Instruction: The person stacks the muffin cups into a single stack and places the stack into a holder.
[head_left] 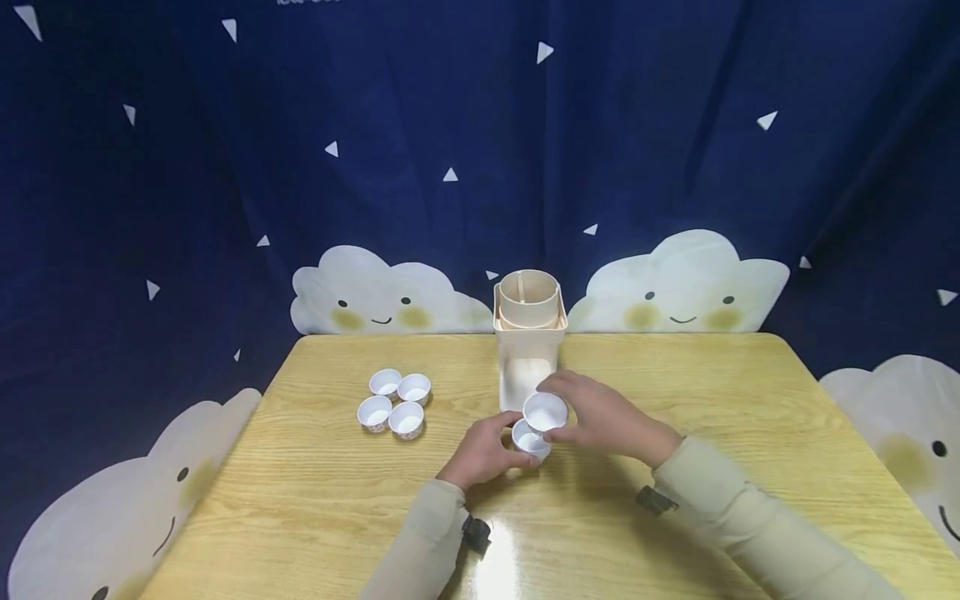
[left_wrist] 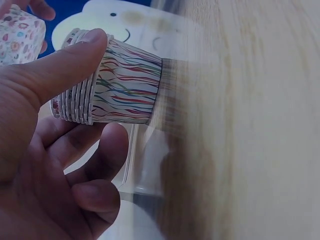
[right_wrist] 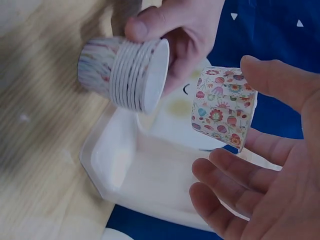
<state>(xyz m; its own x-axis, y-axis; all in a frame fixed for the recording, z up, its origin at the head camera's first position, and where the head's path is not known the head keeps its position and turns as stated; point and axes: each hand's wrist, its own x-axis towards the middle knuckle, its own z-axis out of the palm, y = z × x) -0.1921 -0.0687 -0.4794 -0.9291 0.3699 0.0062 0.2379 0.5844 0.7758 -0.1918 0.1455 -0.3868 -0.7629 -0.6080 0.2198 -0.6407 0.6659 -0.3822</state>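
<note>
My left hand [head_left: 482, 452] grips a stack of paper baking cups [left_wrist: 127, 82] near the rims, thumb on one side and fingers on the other. The lowest cup of the stack has wavy coloured stripes, and its base is at the wooden table. Just above the stack, my right hand [head_left: 609, 419] pinches a single paper baking cup [right_wrist: 222, 102] with a floral print, between thumb and fingers. That cup is apart from the stack, its white inside facing up in the head view.
Behind the hands stands a beige plastic holder [head_left: 530, 336] with a round ring on top and a shallow tray [head_left: 523, 379] in front. Several white-lined paper cups [head_left: 406, 420] sit grouped on the left of the table [head_left: 315, 492]. A dark blue curtain [head_left: 450, 100] hangs behind.
</note>
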